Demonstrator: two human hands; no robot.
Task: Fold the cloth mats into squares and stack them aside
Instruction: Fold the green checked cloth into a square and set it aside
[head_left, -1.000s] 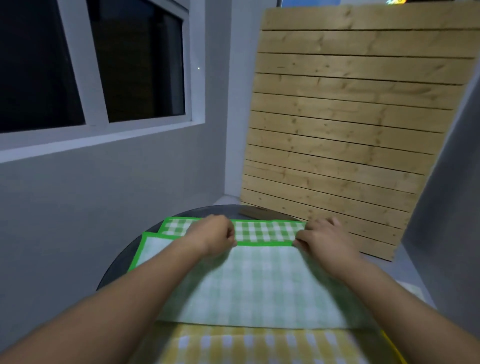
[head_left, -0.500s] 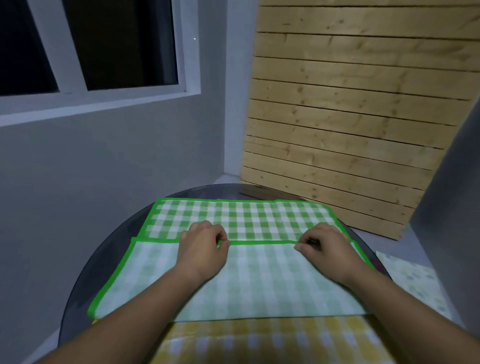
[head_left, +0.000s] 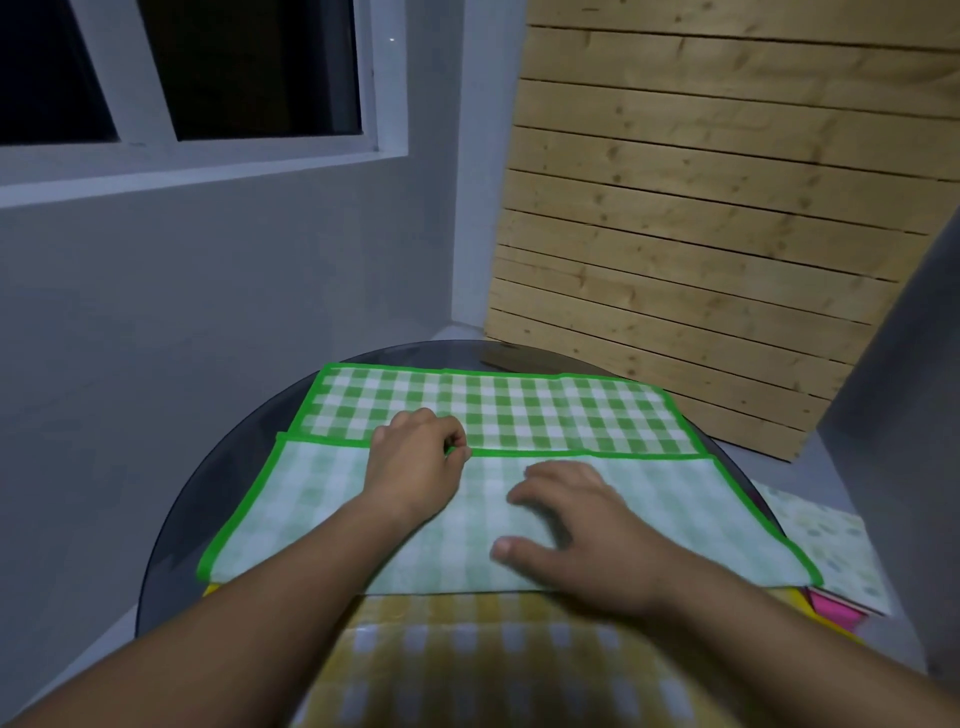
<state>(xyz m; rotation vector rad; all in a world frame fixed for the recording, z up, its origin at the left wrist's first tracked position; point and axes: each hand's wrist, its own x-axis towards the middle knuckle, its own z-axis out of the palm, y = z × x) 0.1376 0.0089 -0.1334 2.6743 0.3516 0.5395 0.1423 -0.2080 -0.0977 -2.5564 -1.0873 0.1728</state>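
Got the green gingham mat (head_left: 519, 415) mid-frame on the round glass table (head_left: 234, 478), near half folded up. Pinching its folded edge with left hand (head_left: 415, 460), resting right hand (head_left: 576, 530) loosely spread on the flap, gripping nothing.

Only one cam here, worn on the person's head, wide lens, aimed forward and down at the round table (head_left: 176, 519). It's close in: left hand (head_left: 415, 467) and right hand (head_left: 576, 530) on the green mat (head_left: 519, 410) fill mid-frame, window (head_left: 234, 67) up top.
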